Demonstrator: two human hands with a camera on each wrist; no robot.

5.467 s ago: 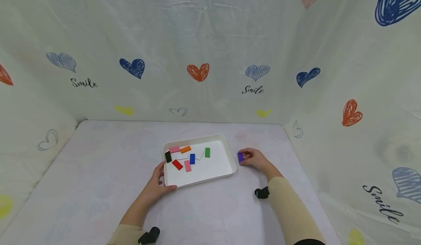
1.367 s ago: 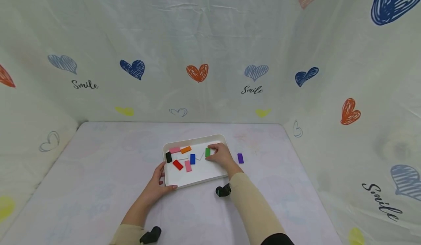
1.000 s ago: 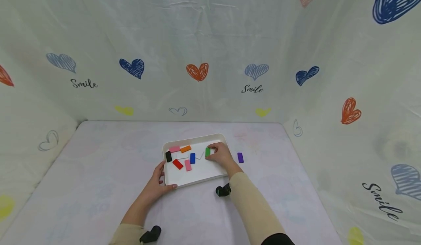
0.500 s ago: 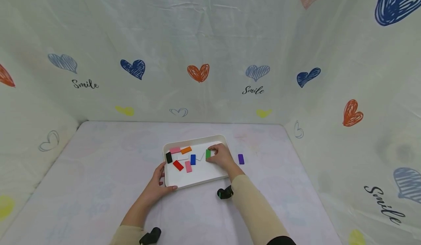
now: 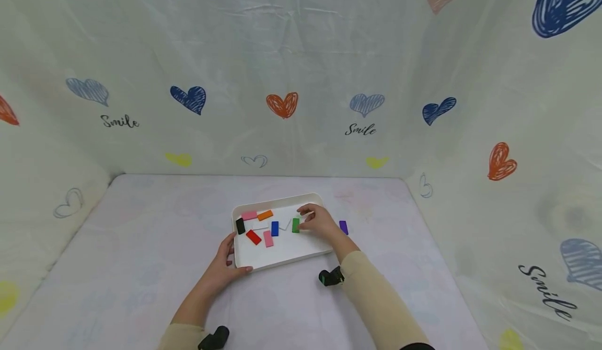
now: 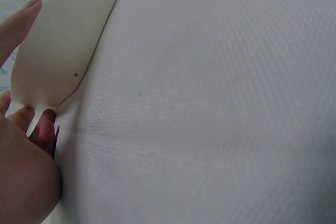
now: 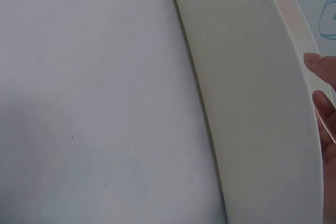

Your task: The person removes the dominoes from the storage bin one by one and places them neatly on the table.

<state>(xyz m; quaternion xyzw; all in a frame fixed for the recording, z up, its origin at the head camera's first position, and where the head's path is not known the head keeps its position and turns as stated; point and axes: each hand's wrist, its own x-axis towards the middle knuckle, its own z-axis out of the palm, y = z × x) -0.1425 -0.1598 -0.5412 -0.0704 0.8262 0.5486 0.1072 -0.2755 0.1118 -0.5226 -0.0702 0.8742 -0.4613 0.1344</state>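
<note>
Over the right half of the white tray (image 5: 305,245), my right hand (image 5: 322,221) has now its fingers parted; half a second ago they pinched the green block (image 5: 295,225). This block lies in the tray beside my thumb; if they touch, I cannot tell. My left hand (image 5: 222,266) grips the tray's near left corner, as before. I judge the green block is released, while the purple block (image 5: 344,227) lies outside on the tabletop (image 5: 141,245)

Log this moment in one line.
left hand: grips tray | right hand: at green block inside tray, contact unclear | purple block: on table, outside tray
</note>
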